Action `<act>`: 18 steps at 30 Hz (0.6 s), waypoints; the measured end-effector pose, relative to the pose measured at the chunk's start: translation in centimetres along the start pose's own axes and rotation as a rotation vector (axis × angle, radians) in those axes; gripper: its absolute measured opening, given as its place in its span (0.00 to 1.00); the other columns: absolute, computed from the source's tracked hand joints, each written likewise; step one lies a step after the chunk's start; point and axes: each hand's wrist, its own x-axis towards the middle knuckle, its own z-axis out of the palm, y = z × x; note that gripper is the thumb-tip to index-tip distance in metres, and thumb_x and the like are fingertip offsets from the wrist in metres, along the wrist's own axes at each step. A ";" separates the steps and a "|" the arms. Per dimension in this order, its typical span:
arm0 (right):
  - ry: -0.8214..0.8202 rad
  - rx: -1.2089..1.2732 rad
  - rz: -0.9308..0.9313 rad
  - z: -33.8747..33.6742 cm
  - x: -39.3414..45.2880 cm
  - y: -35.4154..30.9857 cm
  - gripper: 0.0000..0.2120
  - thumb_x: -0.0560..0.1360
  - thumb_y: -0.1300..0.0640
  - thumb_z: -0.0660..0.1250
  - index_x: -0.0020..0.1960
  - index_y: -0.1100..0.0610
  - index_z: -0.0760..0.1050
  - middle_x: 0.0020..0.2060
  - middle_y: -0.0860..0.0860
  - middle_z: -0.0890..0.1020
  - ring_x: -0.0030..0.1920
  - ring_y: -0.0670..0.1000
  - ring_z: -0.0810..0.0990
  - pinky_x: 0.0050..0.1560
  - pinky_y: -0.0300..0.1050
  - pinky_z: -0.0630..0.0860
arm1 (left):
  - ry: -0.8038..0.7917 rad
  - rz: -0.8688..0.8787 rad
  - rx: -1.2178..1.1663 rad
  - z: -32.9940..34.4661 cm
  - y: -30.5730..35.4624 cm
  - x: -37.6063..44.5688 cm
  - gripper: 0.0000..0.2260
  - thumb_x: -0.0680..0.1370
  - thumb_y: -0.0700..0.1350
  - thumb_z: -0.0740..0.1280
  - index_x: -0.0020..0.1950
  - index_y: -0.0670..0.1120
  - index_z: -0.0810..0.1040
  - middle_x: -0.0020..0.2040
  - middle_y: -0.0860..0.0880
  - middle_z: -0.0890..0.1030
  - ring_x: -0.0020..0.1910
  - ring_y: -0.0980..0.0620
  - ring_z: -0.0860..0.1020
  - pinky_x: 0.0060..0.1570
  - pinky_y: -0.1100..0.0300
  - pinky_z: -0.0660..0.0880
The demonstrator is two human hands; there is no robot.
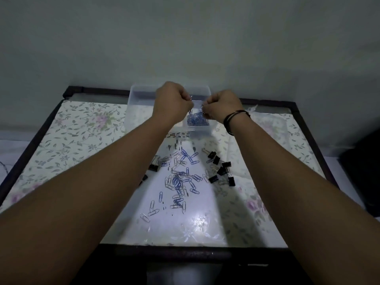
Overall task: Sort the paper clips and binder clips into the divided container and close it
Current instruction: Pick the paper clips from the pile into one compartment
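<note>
Clear plastic divided container (139, 99) at table's (86, 128) far edge, blue paper clips (197, 121) heaped in its near right compartment. Left hand (171, 100) and right hand (223, 104), fingers curled, each pinch clips above that heap. Loose paper clips (178, 179) and black binder clips (221, 170) lie scattered nearer.

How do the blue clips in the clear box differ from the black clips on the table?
The blue paper clips are thin bent wire, piled in one compartment of the container; the black binder clips are chunkier, solid-bodied, and lie scattered loose on the table. Both hands hover over the blue pile, none over the black.
</note>
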 end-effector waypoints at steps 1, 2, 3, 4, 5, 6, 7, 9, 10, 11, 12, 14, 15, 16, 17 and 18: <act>0.012 -0.050 -0.009 0.4 0.9 -0.1 0.04 0.69 0.66 0.71 0.36 0.63 0.83 0.32 0.57 0.85 0.35 0.54 0.87 0.45 0.54 0.85 | 0.023 -0.007 0.002 0.7 0.1 0.8 0.02 0.70 0.39 0.77 0.40 0.42 0.86 0.39 0.47 0.86 0.39 0.50 0.85 0.46 0.55 0.83; 0.023 -0.115 -0.020 0.9 1.7 -0.1 0.04 0.70 0.65 0.71 0.37 0.63 0.83 0.34 0.57 0.86 0.37 0.55 0.87 0.46 0.54 0.85 | 0.026 -0.016 0.012 1.3 0.1 1.5 0.02 0.71 0.39 0.77 0.41 0.41 0.86 0.41 0.47 0.86 0.41 0.50 0.85 0.47 0.55 0.82; 0.021 -0.189 -0.031 1.2 2.2 -0.2 0.03 0.70 0.65 0.71 0.39 0.62 0.84 0.36 0.57 0.86 0.39 0.55 0.87 0.47 0.53 0.85 | 0.001 -0.027 0.031 1.9 0.1 1.8 0.03 0.71 0.39 0.77 0.43 0.41 0.86 0.42 0.46 0.86 0.43 0.50 0.85 0.49 0.57 0.82; 0.005 -0.260 -0.039 1.3 2.5 -0.3 0.04 0.71 0.65 0.71 0.41 0.61 0.85 0.39 0.58 0.87 0.42 0.56 0.87 0.50 0.52 0.84 | -0.047 -0.039 0.057 2.3 0.1 1.9 0.05 0.72 0.40 0.77 0.45 0.41 0.87 0.45 0.45 0.86 0.46 0.49 0.84 0.50 0.58 0.81; -0.022 -0.323 -0.044 1.4 2.7 -0.2 0.05 0.71 0.65 0.71 0.45 0.60 0.86 0.43 0.58 0.87 0.46 0.57 0.86 0.53 0.52 0.83 | -0.098 -0.048 0.080 2.4 0.1 1.8 0.07 0.73 0.41 0.76 0.49 0.40 0.87 0.48 0.44 0.86 0.48 0.48 0.84 0.51 0.58 0.80; -0.043 -0.371 -0.051 1.2 2.5 -0.2 0.07 0.72 0.65 0.70 0.48 0.60 0.85 0.47 0.59 0.87 0.50 0.58 0.86 0.56 0.53 0.81 | -0.139 -0.051 0.089 2.4 0.1 1.6 0.09 0.74 0.42 0.75 0.53 0.40 0.86 0.51 0.43 0.86 0.51 0.48 0.84 0.53 0.58 0.79; -0.046 -0.386 -0.057 1.0 2.1 -0.1 0.10 0.72 0.66 0.69 0.51 0.60 0.85 0.49 0.58 0.86 0.52 0.58 0.85 0.58 0.53 0.80 | -0.160 -0.043 0.086 2.0 0.1 1.0 0.11 0.75 0.42 0.74 0.56 0.40 0.85 0.54 0.43 0.85 0.53 0.48 0.83 0.54 0.58 0.78; -0.010 -0.318 -0.066 0.4 0.1 0.4 0.11 0.71 0.65 0.68 0.50 0.58 0.85 0.49 0.58 0.86 0.53 0.58 0.85 0.59 0.54 0.80 | -0.161 -0.004 0.087 0.8 -0.1 -0.7 0.12 0.76 0.41 0.72 0.59 0.41 0.84 0.57 0.44 0.85 0.55 0.49 0.82 0.56 0.59 0.76; 0.007 -0.254 -0.064 0.1 -1.6 0.9 0.11 0.70 0.64 0.67 0.47 0.55 0.85 0.47 0.57 0.87 0.51 0.58 0.85 0.58 0.55 0.80 | -0.169 0.014 0.102 0.0 -0.3 -2.0 0.11 0.77 0.41 0.72 0.59 0.42 0.84 0.57 0.45 0.85 0.54 0.50 0.82 0.57 0.60 0.76; 0.015 -0.190 -0.060 0.0 -3.6 1.7 0.10 0.70 0.63 0.66 0.44 0.53 0.84 0.46 0.57 0.87 0.50 0.58 0.85 0.56 0.56 0.81 | -0.191 0.026 0.123 -0.7 -0.6 -3.5 0.11 0.77 0.42 0.72 0.58 0.43 0.84 0.57 0.46 0.85 0.53 0.51 0.83 0.58 0.59 0.77; 0.005 -0.149 -0.055 0.0 -5.8 2.4 0.09 0.70 0.63 0.66 0.44 0.53 0.83 0.45 0.56 0.87 0.49 0.57 0.85 0.55 0.56 0.82 | -0.230 0.029 0.147 -1.3 -1.1 -5.2 0.10 0.77 0.43 0.72 0.58 0.44 0.84 0.56 0.46 0.85 0.51 0.52 0.83 0.58 0.57 0.78; -0.078 -0.171 -0.027 0.3 -10.4 3.9 0.08 0.73 0.62 0.67 0.48 0.54 0.83 0.46 0.54 0.87 0.48 0.54 0.86 0.55 0.53 0.82 | -0.344 -0.003 0.196 -2.2 -2.2 -8.9 0.12 0.76 0.45 0.73 0.59 0.45 0.83 0.56 0.47 0.84 0.50 0.52 0.82 0.58 0.55 0.78; -0.150 -0.230 -0.015 0.4 -12.2 4.2 0.09 0.74 0.62 0.67 0.51 0.55 0.83 0.47 0.54 0.86 0.48 0.54 0.85 0.55 0.51 0.82 | -0.413 -0.028 0.234 -2.4 -2.9 -10.7 0.15 0.75 0.46 0.74 0.61 0.45 0.81 0.58 0.47 0.83 0.51 0.51 0.81 0.58 0.55 0.78; -0.222 -0.300 -0.009 0.6 -13.6 4.4 0.10 0.74 0.62 0.67 0.52 0.56 0.83 0.48 0.54 0.86 0.50 0.54 0.84 0.55 0.49 0.81 | -0.489 -0.051 0.293 -2.4 -3.8 -12.3 0.18 0.74 0.48 0.75 0.63 0.46 0.80 0.59 0.47 0.82 0.53 0.50 0.80 0.57 0.54 0.77; -0.278 -0.365 -0.008 0.9 -14.5 4.5 0.10 0.74 0.61 0.67 0.54 0.58 0.82 0.50 0.54 0.85 0.52 0.55 0.84 0.55 0.49 0.80 | -0.565 -0.065 0.373 -2.2 -4.6 -13.7 0.22 0.73 0.51 0.76 0.65 0.46 0.78 0.61 0.46 0.80 0.55 0.48 0.79 0.57 0.54 0.77; -0.314 -0.433 -0.015 1.2 -15.0 4.5 0.11 0.74 0.60 0.68 0.56 0.60 0.81 0.51 0.55 0.85 0.53 0.56 0.83 0.55 0.50 0.80 | -0.635 -0.070 0.457 -1.9 -5.3 -14.6 0.26 0.71 0.53 0.77 0.66 0.46 0.75 0.63 0.45 0.77 0.57 0.47 0.78 0.57 0.53 0.76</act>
